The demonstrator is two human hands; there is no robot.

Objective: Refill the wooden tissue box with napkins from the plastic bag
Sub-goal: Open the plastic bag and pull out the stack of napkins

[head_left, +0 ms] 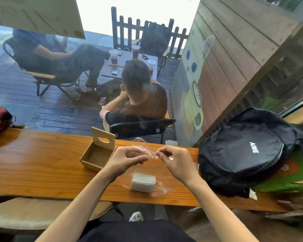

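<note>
Wooden tissue box [97,155] sits on the wooden counter [42,168], lid hinged up and back, oval slot cut through the lid. I see bare light-wood walls and floor inside, nothing in it.

Just right of the box, both hands are raised over the counter, pinching the top of a clear plastic bag [162,188]. Left hand [125,160]: fingers curled in, thumb and forefinger closed on the thin crinkled film. Right hand [176,162]: same pinch, fingertips together on the film's other edge, remaining fingers loosely bent. The film stretches between the two pinch points.

Below the hands, nearer the counter's front edge than the box, a white rectangular napkin stack [143,182] rests on the counter, square-edged, soft matte paper. It looks to be inside the bag's lower part; glossy wrinkled plastic pools around its right side.

Counter is a long orange-brown plank, varnished, visible grain, glare on the stretch left of the box.

Farther right of the box, past the hands, a black fabric backpack [243,152] lies on the counter, rounded, white lettering on its panel.

Beyond the box, through the window glass, two people sit on a dark plank deck.
</note>
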